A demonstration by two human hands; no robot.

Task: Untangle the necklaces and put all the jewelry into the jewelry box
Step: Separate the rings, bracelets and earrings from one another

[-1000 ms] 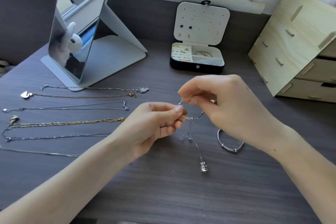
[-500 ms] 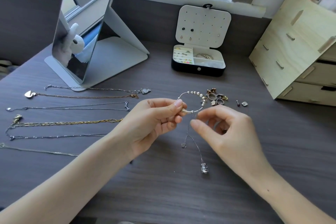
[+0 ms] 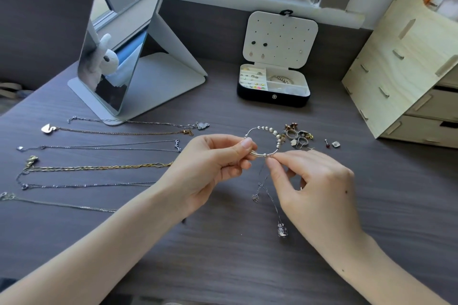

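Over the desk (image 3: 223, 267), left hand (image 3: 208, 168) and right hand (image 3: 319, 188) pinch the bangle (image 3: 262, 128), chain (image 3: 273, 205) trailing nearward.

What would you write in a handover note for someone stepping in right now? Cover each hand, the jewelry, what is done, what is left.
Left hand pinches the beaded bangle; right hand pinches the thin chain caught on it.
Straightened necklaces lie at left, loose rings and earrings beyond the bangle, the jewelry box open at the back.
Done: most necklaces separated.
Left: free the chain, then box everything.
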